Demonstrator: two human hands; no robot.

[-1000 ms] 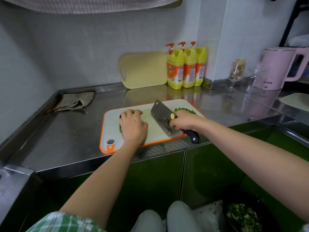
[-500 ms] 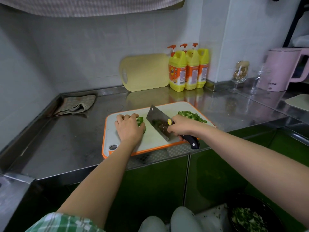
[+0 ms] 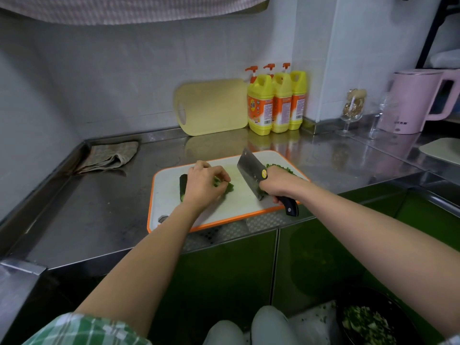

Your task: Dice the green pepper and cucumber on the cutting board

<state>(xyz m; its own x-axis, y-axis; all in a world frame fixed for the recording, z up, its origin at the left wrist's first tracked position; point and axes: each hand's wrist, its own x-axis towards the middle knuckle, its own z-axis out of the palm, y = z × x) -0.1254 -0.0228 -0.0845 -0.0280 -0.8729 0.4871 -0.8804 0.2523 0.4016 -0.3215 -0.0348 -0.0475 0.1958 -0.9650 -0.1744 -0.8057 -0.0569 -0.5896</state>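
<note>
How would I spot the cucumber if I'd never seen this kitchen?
Find the steel counter, then the white, orange-rimmed cutting board at its front edge. The cucumber lies on the board's left part, beside the left hand. It is one long dark-skinned piece, unlike the light green pieces under that hand.

Head-worn view, facing down, near counter (image 3: 99, 215), edges perhaps warped

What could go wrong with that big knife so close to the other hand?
1. The cleaver, gripped by the right hand, is tilted up close to the left hand, whose fingers curl over the green pepper. A careless chop could nick a fingertip.
2. The cutting board lies near the front edge of the counter, so hard chopping might shift it.
</note>
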